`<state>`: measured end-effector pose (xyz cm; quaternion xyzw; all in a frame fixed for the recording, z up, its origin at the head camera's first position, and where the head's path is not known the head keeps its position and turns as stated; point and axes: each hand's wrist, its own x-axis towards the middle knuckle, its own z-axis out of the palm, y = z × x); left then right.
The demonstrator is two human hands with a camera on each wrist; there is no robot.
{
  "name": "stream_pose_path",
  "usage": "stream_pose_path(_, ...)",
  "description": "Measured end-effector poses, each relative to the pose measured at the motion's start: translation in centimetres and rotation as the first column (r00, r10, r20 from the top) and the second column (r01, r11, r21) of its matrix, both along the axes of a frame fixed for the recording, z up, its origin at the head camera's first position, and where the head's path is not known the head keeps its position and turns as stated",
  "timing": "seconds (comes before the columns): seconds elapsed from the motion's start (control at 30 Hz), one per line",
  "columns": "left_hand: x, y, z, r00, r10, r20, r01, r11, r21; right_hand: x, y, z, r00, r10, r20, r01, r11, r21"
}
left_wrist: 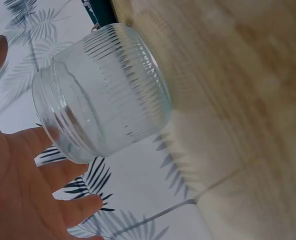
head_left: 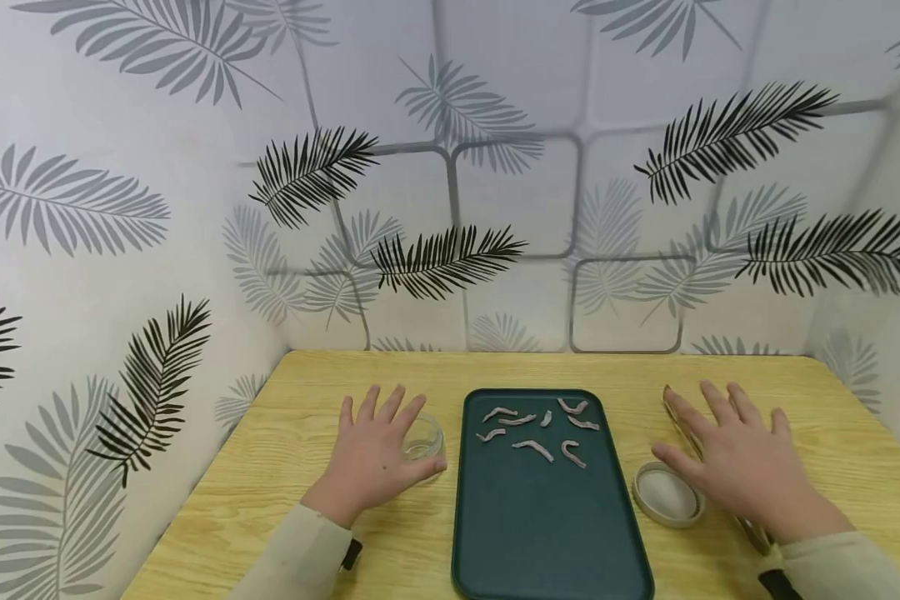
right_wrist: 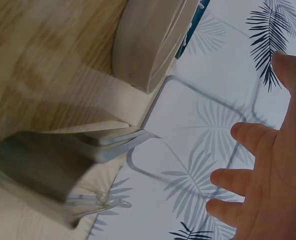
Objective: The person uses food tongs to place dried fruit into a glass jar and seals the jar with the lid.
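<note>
My left hand (head_left: 378, 458) is held with its fingers spread beside and partly over a clear glass jar (head_left: 426, 437). In the left wrist view the ribbed jar (left_wrist: 108, 92) stands uncapped, and nothing is gripped. My right hand (head_left: 750, 467) spreads its fingers above a long metal utensil that looks like tongs (head_left: 753, 535), partly hidden under the hand. The right wrist view shows the bent metal end of the tongs (right_wrist: 43, 165) apart from the fingers. Left of that hand lies a round pale lid (head_left: 667, 493), seen edge-on as a thick lid (right_wrist: 145, 45) in the right wrist view.
A dark green tray (head_left: 547, 533) lies between the hands. Several greyish-pink curved strips (head_left: 534, 450) are scattered over its far half. All of it rests on a wood-grain table (head_left: 330, 375), with a leaf-patterned wall (head_left: 510, 200) behind and at the sides.
</note>
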<state>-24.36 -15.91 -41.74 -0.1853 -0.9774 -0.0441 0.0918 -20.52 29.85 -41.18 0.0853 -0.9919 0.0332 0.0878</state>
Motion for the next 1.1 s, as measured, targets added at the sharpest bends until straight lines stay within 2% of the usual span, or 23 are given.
stream_pose_path(0.23, -0.2, -1.1, -1.0, 0.998, -0.006, 0.070, 0.000, 0.996, 0.093, 0.1, 1.0, -0.6, 0.999, -0.025, 0.031, 0.025, 1.000, -0.003)
stream_pose_path(0.37, -0.4, -1.5, -1.3, 0.992, -0.020, 0.121, 0.000, 0.987, 0.163, 0.1, 1.7, -1.0, 0.996, -0.040, 0.082, 0.039, 0.999, 0.009)
stream_pose_path(0.53, -0.9, -1.9, -1.7, 0.985, -0.038, 0.169, -0.007, 0.966, 0.260, 0.0, 2.7, -1.8, 0.991, -0.047, 0.129, 0.049, 0.999, -0.014)
stream_pose_path(0.63, -1.3, -2.2, -1.9, 0.976, -0.047, 0.214, -0.028, 0.943, 0.332, 0.0, 3.1, -2.1, 0.987, -0.052, 0.154, 0.059, 0.997, -0.042)
stream_pose_path(0.73, -1.7, -2.5, -2.1, 0.948, -0.081, 0.308, -0.065, 0.897, 0.437, 0.0, 3.7, -2.3, 0.983, -0.056, 0.174, 0.069, 0.995, -0.071)
stream_pose_path(0.87, -2.2, -3.0, -2.6, 0.886, -0.142, 0.442, -0.136, 0.831, 0.540, 0.1, 4.3, -2.7, 0.974, -0.077, 0.214, 0.097, 0.992, -0.086)
stream_pose_path(0.93, -2.4, -3.2, -2.8, 0.863, -0.168, 0.477, -0.155, 0.810, 0.565, 0.1, 4.7, -2.8, 0.966, -0.091, 0.242, 0.116, 0.989, -0.091)
stream_pose_path(1.1, -3.0, -3.5, -3.1, 0.824, -0.234, 0.516, -0.171, 0.765, 0.621, 0.0, 5.5, -3.0, 0.941, -0.119, 0.316, 0.157, 0.983, -0.098)
